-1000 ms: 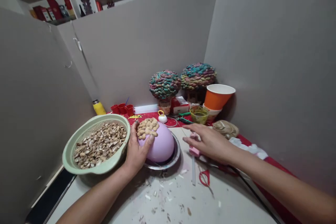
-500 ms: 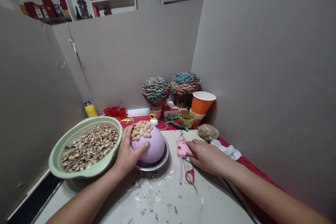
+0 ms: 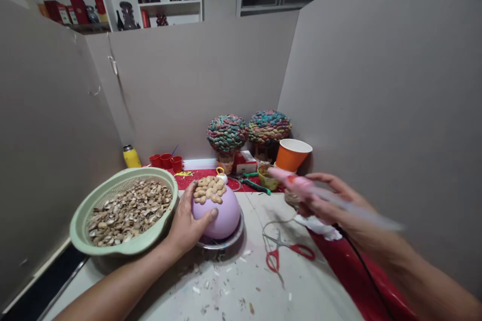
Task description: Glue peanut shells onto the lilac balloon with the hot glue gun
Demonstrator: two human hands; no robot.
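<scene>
A purple balloon (image 3: 222,218) rests in a round metal bowl (image 3: 236,234), with a cluster of peanuts (image 3: 209,189) on its upper side. My left hand (image 3: 192,218) is curved round the balloon's left side, thumb on its front. Raised above the table at right, my right hand (image 3: 331,200) grips a pink hot glue gun (image 3: 297,184), blurred by motion. A clear glue stick (image 3: 354,209) sticks out of its back and a dark cord hangs below. Red-handled scissors (image 3: 278,246) lie open on the table under it, with string beside them.
At left stands a green basin (image 3: 77,228) of shells. Two peanut-covered ball trees (image 3: 227,133), an orange paper cup (image 3: 293,155), green-handled pliers (image 3: 256,186) and red cups (image 3: 165,161) line the back. Grey partitions (image 3: 376,100) enclose the table; scraps litter its front.
My right hand has lifted the glue gun off the table, up and to the right, uncovering the scissors. My left hand stays on the balloon. The view has shifted slightly.
</scene>
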